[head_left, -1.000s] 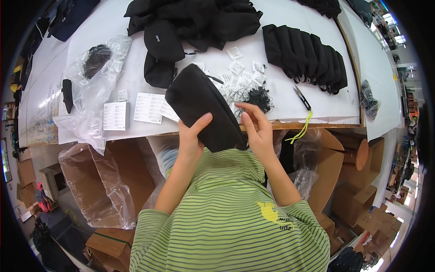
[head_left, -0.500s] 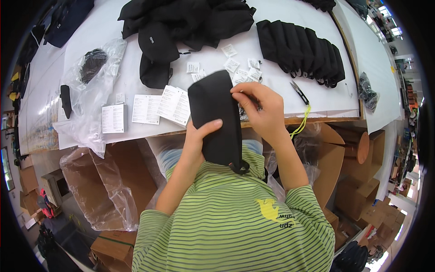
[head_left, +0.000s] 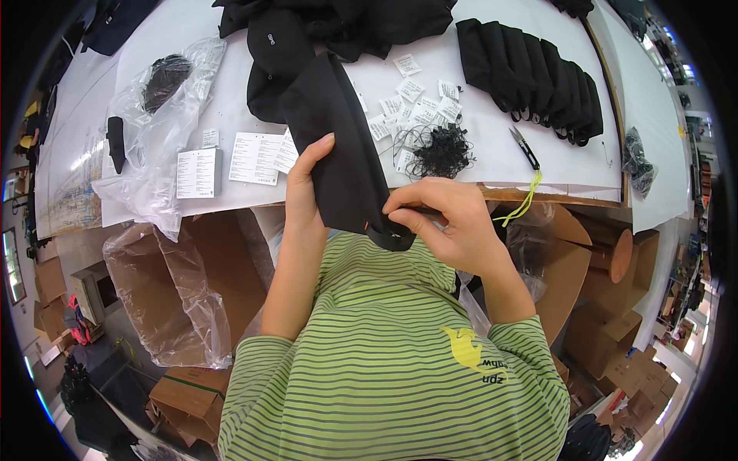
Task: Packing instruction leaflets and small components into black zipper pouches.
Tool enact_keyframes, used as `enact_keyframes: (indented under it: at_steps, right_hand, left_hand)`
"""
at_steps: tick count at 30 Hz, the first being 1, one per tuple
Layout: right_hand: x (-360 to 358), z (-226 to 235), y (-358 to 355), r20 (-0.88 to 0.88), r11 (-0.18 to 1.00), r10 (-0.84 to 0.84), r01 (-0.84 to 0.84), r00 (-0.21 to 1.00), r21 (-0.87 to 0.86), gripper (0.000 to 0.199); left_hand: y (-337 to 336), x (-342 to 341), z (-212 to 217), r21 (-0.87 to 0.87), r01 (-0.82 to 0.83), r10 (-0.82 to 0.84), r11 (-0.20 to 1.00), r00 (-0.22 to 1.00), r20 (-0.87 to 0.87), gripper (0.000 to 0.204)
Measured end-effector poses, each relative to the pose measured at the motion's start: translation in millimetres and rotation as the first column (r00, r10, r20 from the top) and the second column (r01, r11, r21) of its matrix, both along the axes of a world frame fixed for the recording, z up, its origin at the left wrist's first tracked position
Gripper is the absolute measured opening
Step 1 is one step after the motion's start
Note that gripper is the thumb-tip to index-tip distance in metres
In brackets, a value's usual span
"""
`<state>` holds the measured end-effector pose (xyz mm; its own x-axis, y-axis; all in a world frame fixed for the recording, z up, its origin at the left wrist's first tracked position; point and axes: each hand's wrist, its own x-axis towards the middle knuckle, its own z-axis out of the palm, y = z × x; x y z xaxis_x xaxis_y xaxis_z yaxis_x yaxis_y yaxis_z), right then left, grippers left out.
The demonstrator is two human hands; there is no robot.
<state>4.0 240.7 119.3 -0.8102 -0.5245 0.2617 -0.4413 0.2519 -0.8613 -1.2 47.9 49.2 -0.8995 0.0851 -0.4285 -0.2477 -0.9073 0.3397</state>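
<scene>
A long black fabric pouch (head_left: 327, 123) is held up in front of me, tilted, over the table's near edge. My left hand (head_left: 306, 188) is closed around its left side, thumb flat on the front face. With thumb and forefinger, my right hand (head_left: 453, 223) pinches the pouch's right edge at the lower end, close to a small black loop (head_left: 390, 237) and a tiny orange tab. What exactly lies between those fingertips is too small to make out. Beyond the right hand are a tangle of black strings (head_left: 444, 151) and several small white labels (head_left: 410, 90).
Thread snips (head_left: 525, 147) with a yellow cord lie to the right, below a row of black pouches (head_left: 530, 77). White printed cards (head_left: 198, 174) and a clear plastic bag (head_left: 127, 165) are at left. Black fabric pieces (head_left: 361, 27) heap at the back; cardboard boxes (head_left: 561, 284) stand below the table.
My right hand has slid down the pouch's edge from its upper end to the loop end. The pouch has shifted up and left, tilting left, and the string tangle now shows.
</scene>
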Motion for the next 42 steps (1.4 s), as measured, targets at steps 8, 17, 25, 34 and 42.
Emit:
enact_keyframes:
  at_steps: [8,17,25,34,42]
  right_hand:
    - [1.6,1.1,5.2,0.050,0.998,0.043,-0.045,0.998,0.044,0.007]
    - [12.8,1.3,15.3,-0.291,0.950,-0.311,0.304,0.905,-0.069,0.036]
    - [7.0,-29.6,2.4,-0.151,0.938,-0.347,0.341,0.925,-0.067,0.036]
    - [-5.8,-33.7,21.9,0.323,0.865,-0.211,0.330,0.922,-0.377,0.022]
    - [-20.5,-44.6,40.9,0.359,0.849,-0.270,0.397,0.893,-0.349,0.018]
  left_hand:
    - [0.2,-2.0,4.6,0.048,0.006,-0.006,0.999,1.000,-0.011,0.024]
    - [19.4,1.1,27.4,-0.165,-0.279,0.287,0.946,0.957,0.030,0.028]
    - [42.5,22.1,27.5,-0.083,-0.012,0.004,0.996,0.995,-0.098,0.033]
    - [7.9,18.6,7.7,-0.680,-0.282,0.000,0.677,0.924,-0.383,0.075]
    - [5.6,13.1,8.8,-0.807,-0.222,-0.148,0.547,0.923,-0.354,0.027]
